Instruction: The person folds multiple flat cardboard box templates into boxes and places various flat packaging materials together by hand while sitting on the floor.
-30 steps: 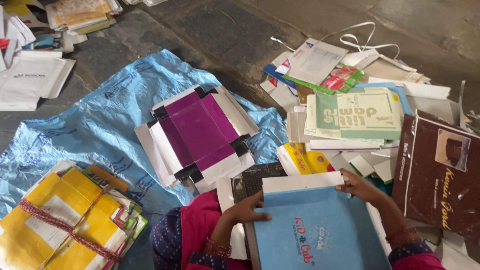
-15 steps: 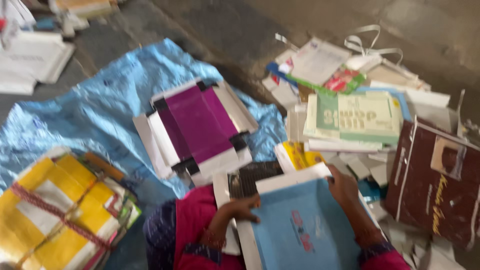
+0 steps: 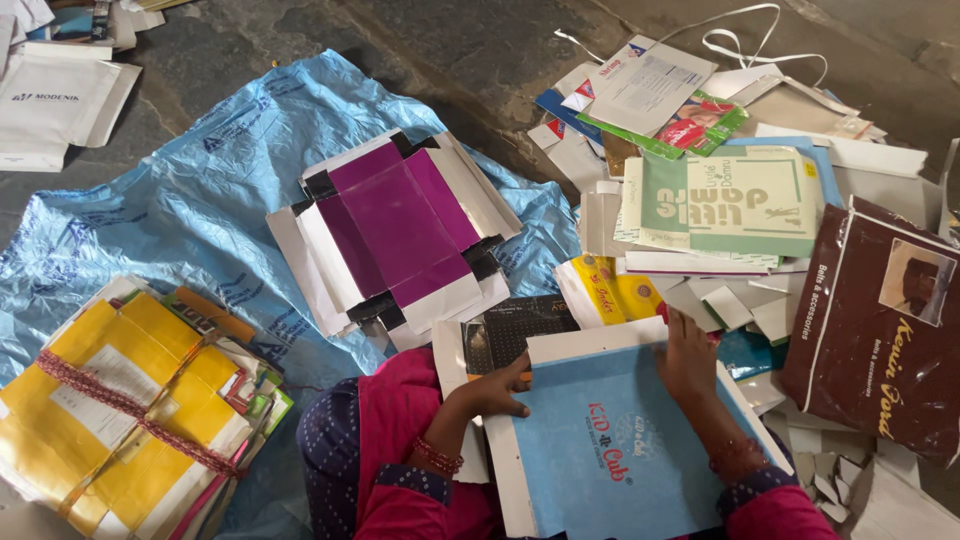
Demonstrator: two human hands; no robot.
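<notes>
From up here I see the blue plastic sheet (image 3: pixel 180 200) spread over the stone floor (image 3: pixel 450 50), covering most of the left half of the view. On the right lies a loose heap of flattened cartons (image 3: pixel 760 200), with a dark brown box (image 3: pixel 870 330) at its right edge and a green and cream flat carton (image 3: pixel 725 200) on top near the middle. At the lower left, on the sheet, sits a bundle of yellow flattened cartons (image 3: pixel 120 410) tied with a red cord. Near the middle of the sheet rests an unfolded carton with a purple inner face (image 3: pixel 395 225), its white flaps spread out around it (black strips show at the corners). In my lap, at the bottom centre, is the light blue flat carton (image 3: pixel 600 450) with a white border, lying face up and tilted a little. My left hand (image 3: pixel 495 390) grips its left edge, fingers curled over the border with the thumb on top. My right hand (image 3: pixel 685 355) lies on its upper right corner, fingers pressed together and flat against the card. Just above the blue carton a small black printed card (image 3: pixel 515 330) peeks out, partly tucked under it.
</notes>
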